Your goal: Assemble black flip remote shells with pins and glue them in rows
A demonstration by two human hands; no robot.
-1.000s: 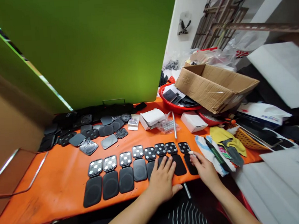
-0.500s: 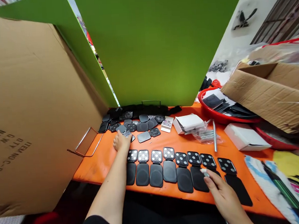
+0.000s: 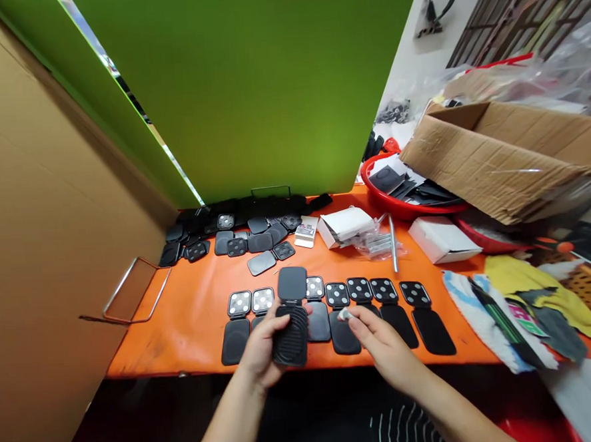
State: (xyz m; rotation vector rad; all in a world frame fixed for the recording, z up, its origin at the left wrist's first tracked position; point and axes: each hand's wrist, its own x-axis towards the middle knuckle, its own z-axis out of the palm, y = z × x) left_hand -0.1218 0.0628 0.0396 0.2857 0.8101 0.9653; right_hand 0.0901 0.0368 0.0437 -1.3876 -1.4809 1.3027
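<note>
The left hand [image 3: 263, 349], just back from the far-left pile [image 3: 260, 242], is clamping its fingers on one hinged black piece [image 3: 293, 321], bringing work between both hands over the desk's [image 3: 182, 328] near side; seven dotted squares [image 3: 337, 295] are showing in line; the right hand's [image 3: 386, 342] fingers are pinching one small whitish item [image 3: 344, 315].

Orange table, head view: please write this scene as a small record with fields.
surface: orange table
left hand: holds black two-panel piece, ridged face visible
right hand: small whitish object between fingertips, exact kind unclear
front edge: row of black two-panel pieces with dotted square panels
right side: open brown cardboard box, round red plastic basin
</note>
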